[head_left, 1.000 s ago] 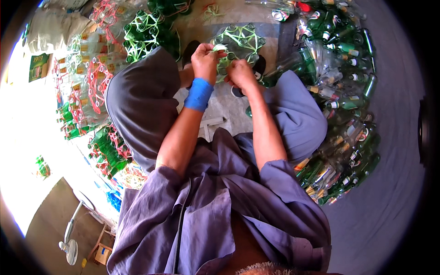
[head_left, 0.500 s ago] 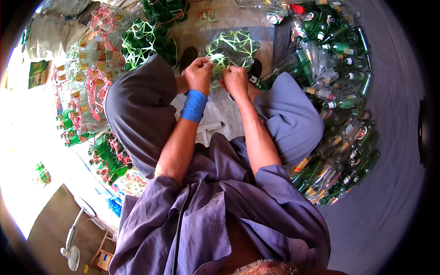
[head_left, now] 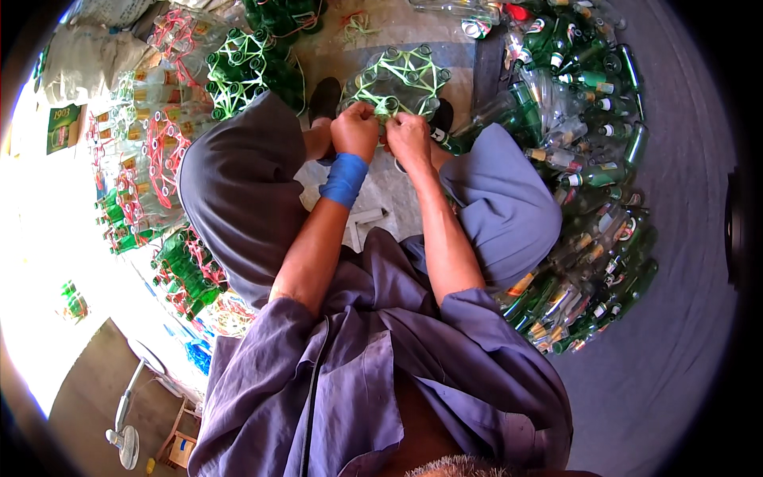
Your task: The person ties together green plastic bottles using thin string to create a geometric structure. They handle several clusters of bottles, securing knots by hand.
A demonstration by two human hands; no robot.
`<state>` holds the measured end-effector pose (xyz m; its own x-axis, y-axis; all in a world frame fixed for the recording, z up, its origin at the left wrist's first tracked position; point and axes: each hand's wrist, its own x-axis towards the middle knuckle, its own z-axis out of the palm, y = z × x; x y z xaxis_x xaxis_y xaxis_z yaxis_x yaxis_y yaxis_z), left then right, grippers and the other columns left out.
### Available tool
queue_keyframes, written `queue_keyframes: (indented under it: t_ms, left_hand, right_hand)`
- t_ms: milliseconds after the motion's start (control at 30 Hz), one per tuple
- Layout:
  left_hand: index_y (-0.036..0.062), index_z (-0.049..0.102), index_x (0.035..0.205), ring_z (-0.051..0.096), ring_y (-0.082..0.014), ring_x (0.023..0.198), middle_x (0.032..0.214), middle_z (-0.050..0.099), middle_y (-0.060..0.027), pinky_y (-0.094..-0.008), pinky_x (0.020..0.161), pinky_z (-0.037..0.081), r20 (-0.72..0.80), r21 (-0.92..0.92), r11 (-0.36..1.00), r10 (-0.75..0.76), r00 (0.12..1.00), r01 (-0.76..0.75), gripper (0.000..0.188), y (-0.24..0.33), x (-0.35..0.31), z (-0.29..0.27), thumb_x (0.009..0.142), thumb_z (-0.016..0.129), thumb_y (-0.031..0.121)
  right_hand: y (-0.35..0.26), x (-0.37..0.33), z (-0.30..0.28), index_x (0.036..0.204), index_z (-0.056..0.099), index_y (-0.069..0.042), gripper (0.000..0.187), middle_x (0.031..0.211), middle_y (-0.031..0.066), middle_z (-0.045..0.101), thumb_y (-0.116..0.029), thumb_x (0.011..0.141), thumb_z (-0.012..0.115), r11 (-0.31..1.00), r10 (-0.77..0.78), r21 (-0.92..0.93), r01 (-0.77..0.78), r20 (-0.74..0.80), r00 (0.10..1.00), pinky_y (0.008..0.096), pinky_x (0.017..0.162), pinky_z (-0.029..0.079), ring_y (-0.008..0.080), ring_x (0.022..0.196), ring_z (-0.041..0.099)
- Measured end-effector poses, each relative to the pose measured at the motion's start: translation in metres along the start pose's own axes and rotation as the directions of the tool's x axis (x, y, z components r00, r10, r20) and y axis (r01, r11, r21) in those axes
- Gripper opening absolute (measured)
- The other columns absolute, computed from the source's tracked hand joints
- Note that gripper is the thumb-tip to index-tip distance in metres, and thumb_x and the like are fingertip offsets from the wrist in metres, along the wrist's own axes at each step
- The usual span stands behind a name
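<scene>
Between my knees stands a bundle of clear glass bottles [head_left: 379, 86], their necks laced together with light green plastic strapping [head_left: 430, 73]. My left hand [head_left: 355, 133], with a blue wrap [head_left: 345, 180] round its wrist, is closed at the near edge of the bundle, pinching the strapping. Close beside it, my right hand [head_left: 409, 140] is closed too, with its fingertips on the same strapping. The two hands almost meet near the closest bottle neck. The strap ends inside the fingers are mostly hidden.
Green bottles tied with light green strapping [head_left: 238, 71] stand beyond my left knee. Further left are bottle bundles tied in red [head_left: 167, 151]. Loose green and clear bottles [head_left: 592, 175] lie piled on my right. Strap scraps [head_left: 358, 29] lie on the floor ahead.
My left hand has moved slightly right and nearer to my right hand, its fingers turning down over the strapping. The pale strap that stood up above the fingers no longer shows there.
</scene>
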<state>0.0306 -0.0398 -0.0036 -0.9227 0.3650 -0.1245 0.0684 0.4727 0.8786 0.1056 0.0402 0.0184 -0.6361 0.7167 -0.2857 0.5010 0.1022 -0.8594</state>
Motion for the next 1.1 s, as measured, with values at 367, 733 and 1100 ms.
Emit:
queue_keyframes:
  t_ms: [367, 733, 1100]
  left_hand:
    - [0.0055, 0.069, 0.078, 0.066, -0.0364, 0.070, 0.074, 0.066, -0.0183, -0.0428, 0.064, 0.053, 0.102, 0.181, 0.983, -0.011, 0.995, -0.008, 0.014, 0.005, 0.010, 0.002, 0.072, 0.062, 0.015]
    - [-0.0019, 0.067, 0.086, 0.058, -0.0134, 0.044, 0.061, 0.064, -0.0079, -0.0278, 0.041, 0.045, 0.166, -0.084, 0.995, -0.033, 0.986, 0.047, 0.014, -0.003, 0.002, 0.002, 0.083, 0.058, 0.009]
    - [-0.0027, 0.064, 0.101, 0.058, -0.0111, 0.053, 0.076, 0.067, -0.0066, -0.0260, 0.044, 0.047, 0.211, -0.231, 0.967, -0.056, 0.976, 0.105, 0.020, -0.029, -0.002, 0.008, 0.084, 0.057, 0.006]
  right_hand:
    - [-0.011, 0.003, -0.005, 0.061, 0.061, 0.004, 0.021, 0.050, 0.0167, 0.058, -0.012, 0.074, 0.058, 0.991, 0.109, 0.068, -0.112, 0.044, 0.993, 0.0371, 0.048, 0.049, 0.0270, 0.044, 0.061]
    - [-0.015, 0.002, 0.004, 0.070, 0.066, 0.003, 0.023, 0.075, 0.0274, 0.064, -0.020, 0.072, 0.061, 0.886, -0.014, -0.462, -0.045, -0.123, 0.992, 0.0506, 0.066, 0.050, 0.0445, 0.073, 0.063]
    - [-0.034, 0.000, 0.002, 0.077, 0.069, 0.001, 0.029, 0.079, 0.0268, 0.065, -0.027, 0.074, 0.066, 0.787, -0.010, -0.611, -0.086, -0.152, 0.988, 0.0491, 0.070, 0.051, 0.0416, 0.079, 0.065]
